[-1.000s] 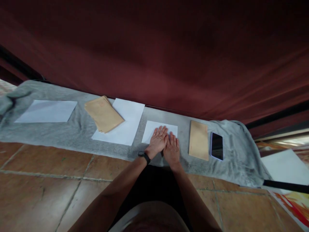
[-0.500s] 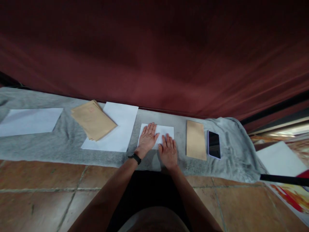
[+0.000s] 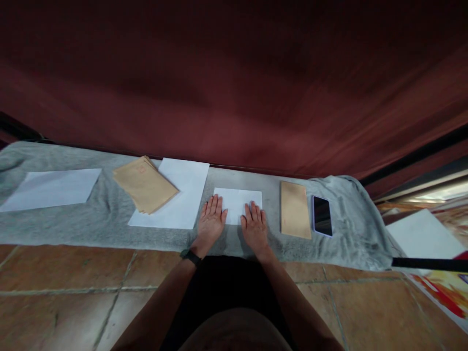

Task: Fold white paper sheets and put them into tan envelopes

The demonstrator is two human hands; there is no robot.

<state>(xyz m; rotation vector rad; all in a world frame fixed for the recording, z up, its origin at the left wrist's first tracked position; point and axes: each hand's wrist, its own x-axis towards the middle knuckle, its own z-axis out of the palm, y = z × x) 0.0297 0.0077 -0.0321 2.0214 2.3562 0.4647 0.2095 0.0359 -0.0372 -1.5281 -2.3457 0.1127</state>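
Lying flat, white paper point(image 3: 236, 201) stretches between left fingers point(image 3: 213, 205) and right fingers point(image 3: 254, 212).

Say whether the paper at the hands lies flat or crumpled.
Flat: the paper lies smooth on the cloth, its far edge straight. Whether it is folded double, I cannot tell.

The dim red cloth point(image 3: 219, 117) blackens upward (floor tiles point(image 3: 80, 314) shine faintly).

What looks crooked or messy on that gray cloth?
The brown envelope stack looks askew, edges fanned, slanting partly over a large white sheet. The cloth is rumpled near the phone. The small middle paper looks flat.
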